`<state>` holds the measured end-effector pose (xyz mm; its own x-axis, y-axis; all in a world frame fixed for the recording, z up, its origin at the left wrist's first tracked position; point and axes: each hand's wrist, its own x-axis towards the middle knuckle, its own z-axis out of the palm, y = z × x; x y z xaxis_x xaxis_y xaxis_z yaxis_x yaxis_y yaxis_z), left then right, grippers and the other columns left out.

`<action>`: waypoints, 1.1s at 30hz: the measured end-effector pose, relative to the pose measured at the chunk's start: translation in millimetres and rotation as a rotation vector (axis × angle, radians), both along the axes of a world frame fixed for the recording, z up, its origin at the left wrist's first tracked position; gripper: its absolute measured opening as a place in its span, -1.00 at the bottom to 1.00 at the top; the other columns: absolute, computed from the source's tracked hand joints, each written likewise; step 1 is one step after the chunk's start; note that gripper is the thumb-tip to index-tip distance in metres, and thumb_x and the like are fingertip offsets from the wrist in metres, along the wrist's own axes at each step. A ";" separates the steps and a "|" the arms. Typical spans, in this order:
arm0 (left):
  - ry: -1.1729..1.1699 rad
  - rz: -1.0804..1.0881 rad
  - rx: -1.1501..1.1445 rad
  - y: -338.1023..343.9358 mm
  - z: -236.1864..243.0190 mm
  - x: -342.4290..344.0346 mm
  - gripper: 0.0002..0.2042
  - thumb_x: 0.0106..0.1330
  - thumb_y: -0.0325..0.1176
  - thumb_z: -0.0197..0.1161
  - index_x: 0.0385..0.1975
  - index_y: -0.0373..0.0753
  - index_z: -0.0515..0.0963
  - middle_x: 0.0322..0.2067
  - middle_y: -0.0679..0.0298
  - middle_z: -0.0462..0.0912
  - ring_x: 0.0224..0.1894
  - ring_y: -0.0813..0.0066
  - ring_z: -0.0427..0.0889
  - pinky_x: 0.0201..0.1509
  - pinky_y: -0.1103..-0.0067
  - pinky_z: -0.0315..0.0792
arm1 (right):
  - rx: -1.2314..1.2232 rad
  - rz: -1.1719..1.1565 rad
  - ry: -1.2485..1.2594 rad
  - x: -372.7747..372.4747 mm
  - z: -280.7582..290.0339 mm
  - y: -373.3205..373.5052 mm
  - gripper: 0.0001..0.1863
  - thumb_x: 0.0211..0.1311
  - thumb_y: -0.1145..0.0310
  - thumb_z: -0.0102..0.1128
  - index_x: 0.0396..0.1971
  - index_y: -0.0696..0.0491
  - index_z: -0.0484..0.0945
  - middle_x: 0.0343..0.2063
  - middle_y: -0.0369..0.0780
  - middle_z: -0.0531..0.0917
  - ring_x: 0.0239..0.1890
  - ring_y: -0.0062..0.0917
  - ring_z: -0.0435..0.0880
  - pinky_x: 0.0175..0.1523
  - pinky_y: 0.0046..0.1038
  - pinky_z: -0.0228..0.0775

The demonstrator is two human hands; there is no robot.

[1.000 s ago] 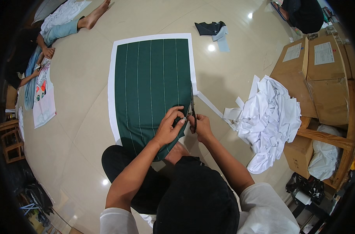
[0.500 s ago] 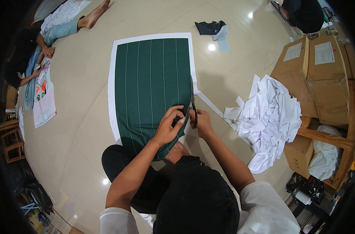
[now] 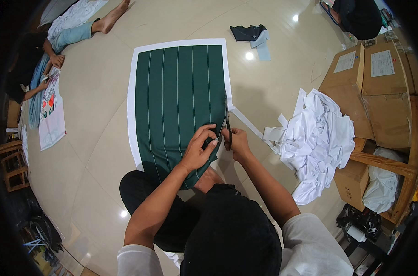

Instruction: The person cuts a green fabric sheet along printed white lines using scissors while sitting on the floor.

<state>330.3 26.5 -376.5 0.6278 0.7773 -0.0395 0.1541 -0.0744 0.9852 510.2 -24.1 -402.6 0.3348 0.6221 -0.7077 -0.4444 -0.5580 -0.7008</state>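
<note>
In the head view, we see a green cloth [image 3: 172, 92] flat on the shiny floor [image 3: 94, 138], in front of us. It has thin pale lines and a white edge on the left, far and right sides. Its near end is bunched up by our bare foot [image 3: 212, 178].

Our left hand [image 3: 199, 149] rests on the near right part of the cloth. The thumb and first finger are pinched together on its right edge. Our right hand [image 3: 237, 145] is just to the right, with its fingers closed on the handles of the black scissors [image 3: 229, 132]. The blades point far, along the line where green meets white. We cannot tell how wide they are.

A white strip [image 3: 248, 123] runs from the cloth's right side to a big white heap [image 3: 317, 142] on the right. Past the heap are brown boxes [image 3: 388, 115] and a wood rack [image 3: 383, 164]. Far off, a black scrap [image 3: 246, 32] touches a grey scrap [image 3: 261, 46]. On the far left, another person's hand [image 3: 57, 60] is close to a white cloth with a red print [image 3: 52, 129].
</note>
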 end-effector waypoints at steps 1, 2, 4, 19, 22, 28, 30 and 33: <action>0.000 0.000 -0.006 -0.1 -0.4 -0.1 -0.86 0.47 -0.36 0.21 -0.12 -0.26 0.50 0.28 0.07 0.47 0.30 0.16 0.47 0.39 0.40 0.28 | 0.000 0.002 0.001 0.1 -0.8 -0.5 -0.72 0.15 0.31 0.46 -0.48 0.11 0.49 -0.71 -0.36 0.45 -0.77 -0.66 0.37 -0.67 -0.54 0.11; 0.001 0.001 -0.012 -0.2 -0.8 -0.1 -0.86 0.47 -0.36 0.21 -0.12 -0.26 0.50 0.28 0.07 0.47 0.30 0.16 0.47 0.39 0.40 0.27 | -0.001 0.004 0.003 0.1 -1.6 -1.0 -0.72 0.15 0.32 0.45 -0.48 0.11 0.49 -0.71 -0.36 0.45 -0.77 -0.66 0.37 -0.67 -0.54 0.11; 0.003 0.002 -0.001 -0.3 -1.3 -0.1 -0.87 0.46 -0.37 0.21 -0.12 -0.27 0.51 0.27 0.06 0.47 0.30 0.16 0.47 0.39 0.40 0.27 | 0.003 0.007 0.002 -0.1 -3.0 -2.3 -0.72 0.15 0.32 0.45 -0.49 0.11 0.48 -0.71 -0.36 0.45 -0.77 -0.66 0.38 -0.67 -0.54 0.11; 0.012 -0.001 0.014 -0.6 -2.5 -1.8 -0.85 0.46 -0.36 0.24 -0.10 -0.26 0.52 0.30 0.10 0.44 0.30 0.10 0.49 0.35 0.38 0.33 | 0.000 -0.002 -0.016 -4.5 0.7 -0.8 -0.72 0.15 0.28 0.42 -0.50 0.13 0.52 -0.71 -0.34 0.47 -0.75 -0.66 0.40 -0.65 -0.55 0.14; 0.005 -0.004 0.014 -0.2 -2.3 -1.3 -0.85 0.46 -0.37 0.24 -0.10 -0.26 0.52 0.30 0.09 0.44 0.30 0.10 0.49 0.36 0.38 0.33 | 0.014 0.006 -0.044 -2.1 -1.5 4.0 -0.73 0.14 0.27 0.40 -0.51 0.14 0.53 -0.71 -0.34 0.48 -0.75 -0.65 0.40 -0.65 -0.55 0.15; -0.001 0.001 0.014 -0.6 -0.9 -1.4 -0.86 0.45 -0.38 0.24 -0.11 -0.27 0.51 0.29 0.09 0.44 0.29 0.09 0.49 0.35 0.37 0.33 | 0.019 -0.006 -0.034 -0.2 2.6 12.9 -0.75 0.12 0.30 0.38 -0.53 0.14 0.52 -0.71 -0.33 0.48 -0.76 -0.63 0.40 -0.65 -0.54 0.14; -0.007 0.004 0.014 -0.5 -0.8 -1.0 -0.86 0.45 -0.38 0.24 -0.12 -0.27 0.51 0.29 0.09 0.45 0.29 0.09 0.49 0.35 0.37 0.33 | 0.008 -0.009 -0.035 -0.3 3.8 13.7 -0.75 0.12 0.31 0.38 -0.53 0.13 0.51 -0.71 -0.33 0.48 -0.76 -0.63 0.39 -0.65 -0.53 0.13; -0.007 0.007 0.013 -0.1 -0.1 -0.5 -0.86 0.45 -0.38 0.24 -0.12 -0.27 0.51 0.29 0.09 0.45 0.29 0.10 0.49 0.35 0.37 0.33 | 0.014 -0.004 -0.007 1.2 2.7 10.7 -0.75 0.11 0.32 0.39 -0.54 0.12 0.51 -0.71 -0.34 0.46 -0.76 -0.63 0.39 -0.65 -0.54 0.12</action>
<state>329.7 26.4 -376.6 0.6225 0.7822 -0.0250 0.1482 -0.0865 0.9852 511.4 -13.4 -399.9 0.3422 0.6305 -0.6967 -0.4420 -0.5463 -0.7115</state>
